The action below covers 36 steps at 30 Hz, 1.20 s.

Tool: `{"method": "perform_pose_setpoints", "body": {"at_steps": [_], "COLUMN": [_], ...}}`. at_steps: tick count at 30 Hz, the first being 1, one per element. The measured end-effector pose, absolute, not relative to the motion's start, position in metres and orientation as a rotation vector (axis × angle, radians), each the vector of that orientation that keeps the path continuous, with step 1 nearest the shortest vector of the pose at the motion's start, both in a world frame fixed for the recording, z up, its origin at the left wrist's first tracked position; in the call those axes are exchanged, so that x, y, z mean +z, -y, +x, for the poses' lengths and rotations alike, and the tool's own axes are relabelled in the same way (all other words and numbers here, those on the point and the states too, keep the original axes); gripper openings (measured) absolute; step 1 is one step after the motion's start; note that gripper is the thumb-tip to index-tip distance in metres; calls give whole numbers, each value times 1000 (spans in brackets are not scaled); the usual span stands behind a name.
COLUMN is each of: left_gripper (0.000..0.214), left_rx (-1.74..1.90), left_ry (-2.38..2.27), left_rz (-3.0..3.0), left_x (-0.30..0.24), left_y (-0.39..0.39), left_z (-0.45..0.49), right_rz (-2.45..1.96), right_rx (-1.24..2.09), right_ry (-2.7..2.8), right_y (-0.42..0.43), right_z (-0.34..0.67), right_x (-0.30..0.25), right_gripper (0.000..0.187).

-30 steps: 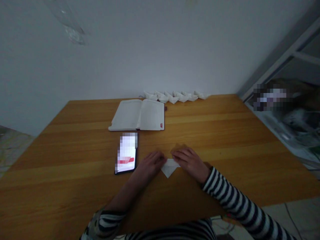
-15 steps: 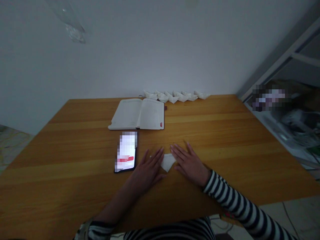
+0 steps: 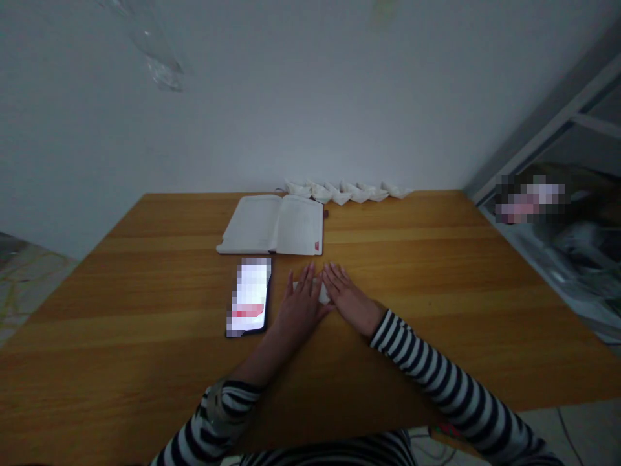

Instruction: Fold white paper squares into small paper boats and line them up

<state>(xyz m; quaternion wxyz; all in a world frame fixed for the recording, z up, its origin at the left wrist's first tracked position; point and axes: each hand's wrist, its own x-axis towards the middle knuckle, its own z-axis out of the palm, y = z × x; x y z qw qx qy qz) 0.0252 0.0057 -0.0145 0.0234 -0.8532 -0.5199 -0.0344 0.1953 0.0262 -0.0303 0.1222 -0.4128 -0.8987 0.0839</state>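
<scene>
My left hand point(image 3: 299, 301) and my right hand point(image 3: 345, 297) lie flat side by side on the wooden table point(image 3: 436, 272), fingers stretched forward. Both press on a small folded white paper point(image 3: 321, 291), of which only a sliver shows between them. A phone point(image 3: 249, 296) with a lit screen lies just left of my left hand. Both sleeves are black and white striped.
An open white notebook point(image 3: 274, 224) lies beyond the hands. A row of several folded white paper shapes point(image 3: 350, 190) lines the table's far edge against the wall. A metal-framed rack point(image 3: 557, 213) with dim clutter stands at the right.
Both hands went from curled over the paper to flat and slid forward across it toward the notebook, closing together so that most of the paper is covered.
</scene>
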Motion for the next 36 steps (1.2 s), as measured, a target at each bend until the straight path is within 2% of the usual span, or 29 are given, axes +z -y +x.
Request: {"method": "perform_pose_setpoints", "body": {"at_steps": [7, 14, 23, 29, 36], "left_gripper": [80, 80, 52, 81, 49], "left_rx": [-75, -180, -364, -288, -304], "left_ry": [1642, 1673, 1749, 1339, 1319], "left_rz": [-2607, -2555, -2751, -3083, -3004], "left_x": [-13, -16, 16, 1, -15], "left_y": [3, 17, -28, -32, -29], "left_z": [10, -24, 1, 11, 18], "right_rz": [-1292, -1425, -1356, -1335, -1235], "right_rx": [183, 128, 252, 330, 505], "right_ry": [2605, 2539, 2459, 2408, 2296], "right_y": [-15, -12, -19, -29, -41], "right_z": [206, 227, 230, 233, 240], "right_x": [-11, -11, -19, -24, -25], "right_gripper": [56, 55, 54, 53, 50]}}
